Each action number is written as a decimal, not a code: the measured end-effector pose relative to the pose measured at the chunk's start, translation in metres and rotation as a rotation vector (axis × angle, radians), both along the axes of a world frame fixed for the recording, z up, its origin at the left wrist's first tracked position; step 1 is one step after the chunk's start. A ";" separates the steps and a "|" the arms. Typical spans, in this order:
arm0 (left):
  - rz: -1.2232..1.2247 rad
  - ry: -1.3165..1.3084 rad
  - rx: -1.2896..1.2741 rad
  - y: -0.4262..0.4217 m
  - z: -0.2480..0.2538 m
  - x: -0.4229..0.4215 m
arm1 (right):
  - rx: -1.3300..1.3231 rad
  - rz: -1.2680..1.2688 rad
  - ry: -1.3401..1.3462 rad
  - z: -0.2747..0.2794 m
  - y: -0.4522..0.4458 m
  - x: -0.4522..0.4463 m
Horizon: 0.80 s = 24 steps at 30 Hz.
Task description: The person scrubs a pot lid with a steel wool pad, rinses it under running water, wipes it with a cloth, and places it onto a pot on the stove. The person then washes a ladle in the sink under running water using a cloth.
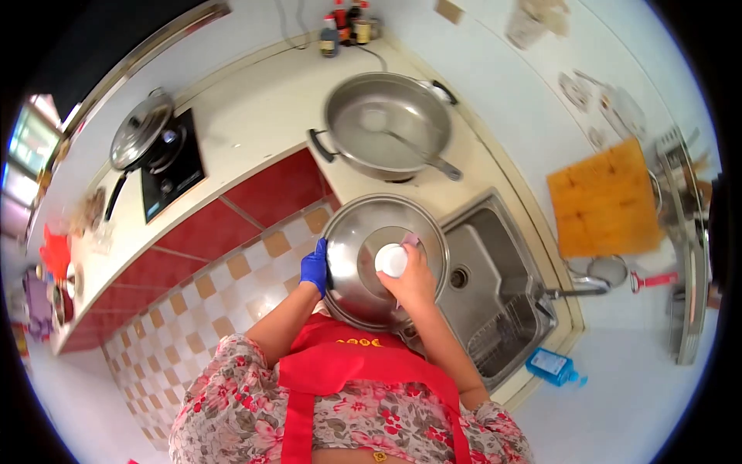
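My left hand (314, 267), in a blue glove, is closed on the left side of a wide steel pan (352, 236), at the rim near a dark part that looks like a handle. The pan is held in front of my body, overlapping the sink's left edge. My right hand (412, 280), bare, is over the pan's middle with its fingers closed round a white round object (392, 261). Its exact kind is unclear. A small pinkish piece (410, 240) shows beside my fingertips, and I cannot make out what it is.
A second large steel pan (355, 143) stands on the counter with a ladle (421, 149) in it. The steel sink (514, 259) holds a wire rack (495, 340). A blue bottle (550, 366) lies by the sink. A lidded pan (143, 131) sits on the black stove (174, 182).
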<state>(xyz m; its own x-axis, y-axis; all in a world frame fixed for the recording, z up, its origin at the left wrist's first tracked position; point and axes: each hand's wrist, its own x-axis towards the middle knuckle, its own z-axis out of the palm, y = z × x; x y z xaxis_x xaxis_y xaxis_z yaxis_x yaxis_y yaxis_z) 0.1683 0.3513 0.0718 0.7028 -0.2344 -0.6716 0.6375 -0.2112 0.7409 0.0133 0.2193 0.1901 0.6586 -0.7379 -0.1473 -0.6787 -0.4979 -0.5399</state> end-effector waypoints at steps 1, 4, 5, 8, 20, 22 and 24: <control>0.033 0.000 0.000 0.017 -0.005 0.013 | 0.006 0.027 0.003 0.001 0.012 0.016; 0.101 0.034 -0.102 0.069 -0.018 0.050 | 0.004 0.109 -0.033 -0.003 0.048 0.063; 0.164 0.067 -0.149 0.085 -0.017 0.061 | -0.002 0.144 -0.071 -0.006 0.060 0.078; 0.277 0.109 -0.238 0.127 -0.006 0.091 | 0.000 0.242 -0.147 -0.011 0.091 0.125; 0.460 0.011 -0.239 0.220 -0.014 0.173 | -0.123 0.462 -0.170 -0.011 0.154 0.263; 0.496 -0.008 -0.220 0.231 -0.013 0.187 | -0.103 0.507 -0.136 -0.001 0.165 0.286; 0.513 -0.072 -0.173 0.241 -0.016 0.203 | -0.085 0.546 -0.100 0.004 0.174 0.312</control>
